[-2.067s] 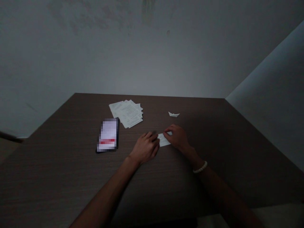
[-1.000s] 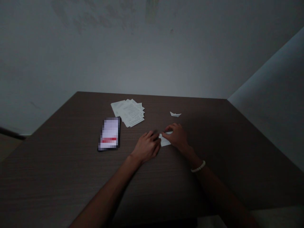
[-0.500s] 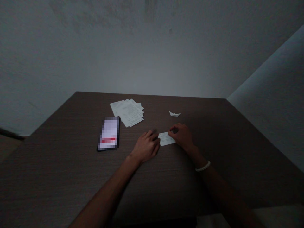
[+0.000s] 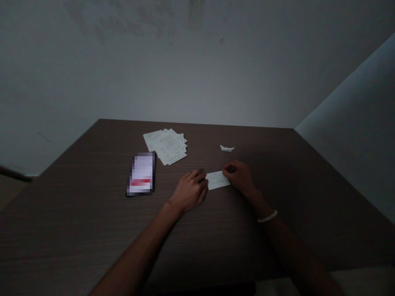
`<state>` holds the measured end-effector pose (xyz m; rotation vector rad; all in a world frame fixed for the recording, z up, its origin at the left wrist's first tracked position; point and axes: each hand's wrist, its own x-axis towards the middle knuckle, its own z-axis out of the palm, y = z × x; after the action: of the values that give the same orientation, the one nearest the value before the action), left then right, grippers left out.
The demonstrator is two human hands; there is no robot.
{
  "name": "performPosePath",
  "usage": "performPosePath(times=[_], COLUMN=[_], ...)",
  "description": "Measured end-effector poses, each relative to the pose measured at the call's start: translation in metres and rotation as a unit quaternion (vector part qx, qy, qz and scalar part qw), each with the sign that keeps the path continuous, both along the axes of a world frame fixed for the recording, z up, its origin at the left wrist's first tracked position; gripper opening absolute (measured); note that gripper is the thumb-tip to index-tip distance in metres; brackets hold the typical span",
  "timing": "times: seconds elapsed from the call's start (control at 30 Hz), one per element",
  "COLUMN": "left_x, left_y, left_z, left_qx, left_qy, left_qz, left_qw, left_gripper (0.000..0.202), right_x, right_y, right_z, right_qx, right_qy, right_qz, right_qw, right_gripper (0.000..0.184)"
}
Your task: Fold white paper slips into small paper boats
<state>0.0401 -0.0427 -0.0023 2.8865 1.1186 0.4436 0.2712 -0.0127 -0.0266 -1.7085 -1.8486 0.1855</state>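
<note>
Pressing on a small folded slip (image 4: 218,180) of white paper is being done by both hands near the middle of the dark bench (image 4: 92,230). The slip is lying flat on the bench between the two hands, as a narrow rectangle with faint print on it. Its left end is being held down by the fingertips of the left hand (image 4: 189,192), which is resting palm down and loosely spread, gripping nothing. Its right end is being touched by the curled fingers of the right hand (image 4: 240,177); whether that edge is being pinched or only pressed cannot be told in the dim light. A pale bracelet (image 4: 267,216) is being worn on the right wrist.

As for progress, only a flat fold is being shown by this slip: no raised or pointed form is being seen on it yet. Beyond the right hand, apart from it, a small paper boat (image 4: 227,148) is standing finished. Further left, a loose stack of printed sheets (image 4: 166,146) is lying unfolded, and just beside it a phone (image 4: 141,174) with a lit screen is lying.
</note>
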Motion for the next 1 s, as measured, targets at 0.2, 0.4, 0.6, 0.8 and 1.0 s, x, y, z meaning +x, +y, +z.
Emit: performPosePath(times=[0.2, 0.4, 0.6, 0.8, 1.0], left_x=[0.000, -0.001, -0.005, -0.008, -0.010], left_y=[0.000, 0.001, 0.005, 0.007, 0.007], left_z=[0.000, -0.002, -0.008, -0.012, -0.012], left_qx=[-0.003, -0.005, -0.001, -0.010, -0.022], left_qy=[-0.009, -0.022, -0.046, -0.050, -0.051], left_qz=[-0.001, 0.014, 0.082, 0.104, 0.096], left_qw=[1.000, 1.000, 0.996, 0.993, 0.994], left_gripper=[0.020, 0.024, 0.027, 0.040, 0.049], right_x=[0.001, -0.002, -0.012, -0.029, -0.030], right_y=[-0.004, -0.019, -0.034, -0.048, -0.045], right_z=[-0.001, 0.005, 0.009, 0.011, 0.012], right_qx=[0.001, -0.005, -0.005, -0.007, -0.003], right_qy=[0.011, -0.044, -0.060, -0.057, -0.084], right_qz=[0.013, 0.134, 0.203, 0.247, 0.220], right_qw=[1.000, 0.990, 0.977, 0.967, 0.972], right_gripper=[0.010, 0.017, 0.016, 0.016, 0.016])
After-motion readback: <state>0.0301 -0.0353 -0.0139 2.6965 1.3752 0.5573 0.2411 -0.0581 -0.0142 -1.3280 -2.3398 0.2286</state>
